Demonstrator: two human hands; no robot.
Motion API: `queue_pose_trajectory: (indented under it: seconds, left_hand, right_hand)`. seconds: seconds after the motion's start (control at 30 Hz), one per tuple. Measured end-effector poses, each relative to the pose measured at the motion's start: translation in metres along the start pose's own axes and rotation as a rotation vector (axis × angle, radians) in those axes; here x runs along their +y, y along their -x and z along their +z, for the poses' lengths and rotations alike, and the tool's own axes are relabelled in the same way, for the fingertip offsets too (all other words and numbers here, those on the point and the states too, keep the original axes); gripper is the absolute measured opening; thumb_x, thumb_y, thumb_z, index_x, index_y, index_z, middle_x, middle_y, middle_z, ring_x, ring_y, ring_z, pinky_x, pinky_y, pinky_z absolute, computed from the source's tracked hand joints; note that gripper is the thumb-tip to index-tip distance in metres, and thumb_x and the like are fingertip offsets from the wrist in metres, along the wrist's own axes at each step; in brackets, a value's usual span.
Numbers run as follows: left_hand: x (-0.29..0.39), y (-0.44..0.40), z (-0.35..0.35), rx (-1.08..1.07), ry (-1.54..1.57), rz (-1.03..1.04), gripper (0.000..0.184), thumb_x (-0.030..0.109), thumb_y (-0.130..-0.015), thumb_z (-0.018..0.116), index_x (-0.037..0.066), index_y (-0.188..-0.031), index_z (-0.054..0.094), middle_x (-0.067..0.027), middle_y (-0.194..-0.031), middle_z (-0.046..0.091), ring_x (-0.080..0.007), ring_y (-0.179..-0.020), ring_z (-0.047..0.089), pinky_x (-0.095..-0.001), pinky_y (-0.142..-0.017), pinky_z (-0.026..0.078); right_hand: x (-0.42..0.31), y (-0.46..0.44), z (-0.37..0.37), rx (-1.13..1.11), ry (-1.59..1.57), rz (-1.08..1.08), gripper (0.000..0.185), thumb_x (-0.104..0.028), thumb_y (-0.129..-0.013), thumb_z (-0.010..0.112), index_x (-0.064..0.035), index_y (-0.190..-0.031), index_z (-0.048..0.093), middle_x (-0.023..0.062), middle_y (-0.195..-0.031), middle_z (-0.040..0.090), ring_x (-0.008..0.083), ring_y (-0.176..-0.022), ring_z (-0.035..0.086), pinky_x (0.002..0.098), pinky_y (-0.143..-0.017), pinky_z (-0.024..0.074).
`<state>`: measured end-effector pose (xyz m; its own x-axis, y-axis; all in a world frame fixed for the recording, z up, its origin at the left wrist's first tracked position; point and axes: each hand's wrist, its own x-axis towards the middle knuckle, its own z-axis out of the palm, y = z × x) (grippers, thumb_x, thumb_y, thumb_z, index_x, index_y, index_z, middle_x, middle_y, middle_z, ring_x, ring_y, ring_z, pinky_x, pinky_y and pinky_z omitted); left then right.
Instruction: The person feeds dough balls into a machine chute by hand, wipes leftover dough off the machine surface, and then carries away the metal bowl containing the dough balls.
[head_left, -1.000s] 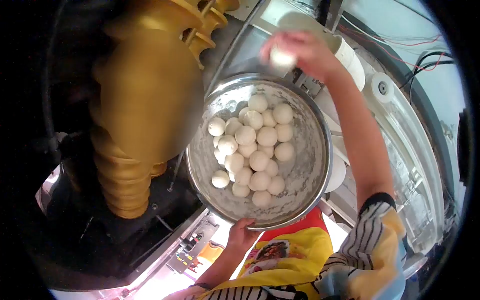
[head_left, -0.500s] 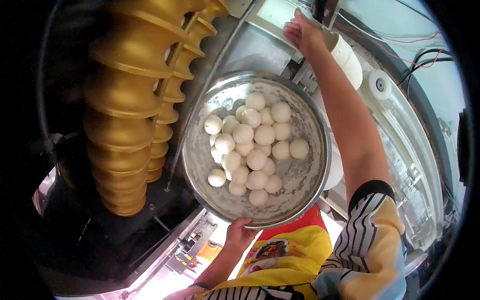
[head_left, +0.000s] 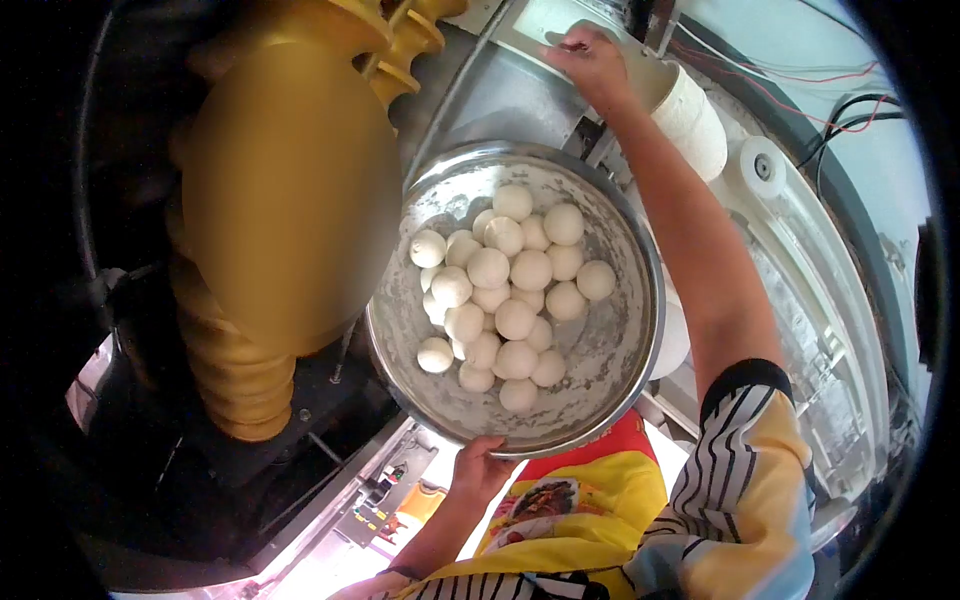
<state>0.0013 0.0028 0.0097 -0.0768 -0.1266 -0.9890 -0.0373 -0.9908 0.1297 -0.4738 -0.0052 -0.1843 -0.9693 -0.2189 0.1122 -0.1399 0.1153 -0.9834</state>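
Observation:
Many round white balls (head_left: 515,320) lie heaped in a wide metal bowl (head_left: 610,385) dusted with white powder. Wrapped on the bowl's near rim, my left hand (head_left: 482,470) has its thumb on top, with the other fingers mostly hidden below. Beyond the far rim, my right hand (head_left: 590,65) is raised over a pale metal tray (head_left: 525,35). Its thumb stands apart from the loosely bent fingers, and no ball shows in it.
Large gold screw-shaped rollers (head_left: 235,385) stand at the left, partly blurred. A thin metal rod (head_left: 450,100) runs between them and the bowl. White cylindrical parts (head_left: 690,120) and a curved clear cover (head_left: 825,370) are at the right, with wires on the wall behind.
The right hand held a ball beyond the rim, then moved up and away without it. One more ball appeared at the bowl's right and has rolled slightly upward. The gold rollers have turned.

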Motion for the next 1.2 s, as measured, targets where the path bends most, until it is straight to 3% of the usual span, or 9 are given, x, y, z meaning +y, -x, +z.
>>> queue_pose_trajectory:
  seconds: [0.13,0.23,0.33,0.43,0.73,0.93,1.03,1.13,1.2]
  left_hand:
    - [0.001,0.004,0.003,0.025,-0.024,0.025,0.048,-0.006,-0.069,0.048,-0.003,-0.116,0.039,-0.0186,-0.116,0.047,-0.033,-0.109,0.047,-0.0463,-0.095,0.04]
    - [0.002,0.0,-0.002,0.034,-0.011,0.012,0.048,-0.005,-0.069,0.048,-0.003,-0.116,0.039,-0.0183,-0.116,0.047,-0.033,-0.108,0.047,-0.0457,-0.095,0.04]
    - [0.001,-0.002,-0.004,0.056,-0.014,-0.001,0.049,-0.005,-0.069,0.048,-0.002,-0.117,0.039,-0.0183,-0.117,0.047,-0.033,-0.108,0.047,-0.0455,-0.095,0.041]
    - [0.002,0.003,0.001,0.031,-0.021,0.012,0.05,-0.006,-0.069,0.047,-0.002,-0.118,0.038,-0.0185,-0.118,0.047,-0.0331,-0.109,0.047,-0.0454,-0.095,0.04]
    - [0.002,0.0,-0.003,0.04,0.012,-0.011,0.052,-0.006,-0.069,0.047,-0.003,-0.12,0.036,-0.0186,-0.119,0.046,-0.0333,-0.111,0.046,-0.0458,-0.096,0.039]
    - [0.004,0.002,-0.002,0.024,0.003,-0.003,0.051,-0.006,-0.069,0.047,-0.003,-0.119,0.036,-0.0183,-0.12,0.045,-0.0334,-0.111,0.045,-0.0465,-0.096,0.039]
    - [0.002,0.004,0.004,0.041,-0.012,0.018,0.051,-0.005,-0.07,0.046,-0.003,-0.12,0.033,-0.0191,-0.12,0.044,-0.0338,-0.111,0.045,-0.0469,-0.095,0.04]
    - [0.004,0.005,0.003,0.009,-0.016,0.025,0.052,-0.005,-0.071,0.046,-0.004,-0.121,0.031,-0.0198,-0.12,0.042,-0.0341,-0.111,0.045,-0.0465,-0.094,0.041]
    - [0.003,0.009,0.012,0.0,-0.028,0.022,0.052,-0.005,-0.069,0.048,-0.002,-0.119,0.036,-0.0175,-0.12,0.045,-0.0317,-0.112,0.044,-0.0449,-0.097,0.039]
  right_hand:
    - [0.001,-0.003,-0.006,0.087,0.15,0.229,0.038,-0.033,-0.061,0.076,-0.0027,-0.072,0.056,0.0008,-0.065,0.052,0.0127,-0.062,0.048,0.0255,-0.061,0.041]
    - [0.011,-0.004,-0.008,0.085,0.124,0.175,0.054,-0.037,-0.055,0.078,-0.0036,-0.092,0.058,0.0101,-0.08,0.06,0.0213,-0.07,0.056,0.0311,-0.066,0.0453]
    - [0.014,0.0,-0.005,0.073,-0.019,0.084,0.066,-0.035,-0.055,0.079,-0.0046,-0.107,0.053,0.0136,-0.092,0.058,0.0214,-0.075,0.056,0.0316,-0.069,0.0457]
    - [0.009,0.0,-0.007,0.057,0.123,0.023,0.074,-0.036,-0.057,0.078,-0.0044,-0.117,0.048,0.0154,-0.1,0.055,0.0211,-0.078,0.055,0.032,-0.071,0.0459]
    - [-0.004,0.002,-0.006,0.036,0.04,0.046,0.079,-0.044,-0.06,0.074,-0.0049,-0.122,0.044,0.0174,-0.111,0.051,0.0277,-0.102,0.051,0.0341,-0.085,0.0424]
    - [0.002,0.001,-0.005,-0.025,0.258,-0.331,0.05,-0.031,-0.07,0.069,-0.0134,-0.114,0.054,0.0117,-0.107,0.051,0.0225,-0.095,0.05,0.0289,-0.084,0.04]
    - [0.008,-0.005,-0.005,-0.064,0.18,-0.424,0.033,-0.023,-0.07,0.068,-0.0143,-0.1,0.059,0.0098,-0.103,0.053,0.0284,-0.1,0.048,0.0337,-0.087,0.0395]
    - [-0.009,0.012,-0.01,0.143,0.164,-0.144,0.026,-0.018,-0.071,0.067,-0.0119,-0.095,0.059,0.0092,-0.098,0.055,0.0254,-0.101,0.049,0.0337,-0.086,0.0397]
    - [-0.055,0.031,-0.03,-0.035,-0.174,-0.019,0.024,-0.017,-0.073,0.066,-0.0114,-0.095,0.06,0.0081,-0.098,0.056,0.0219,-0.1,0.05,0.0323,-0.086,0.0396]
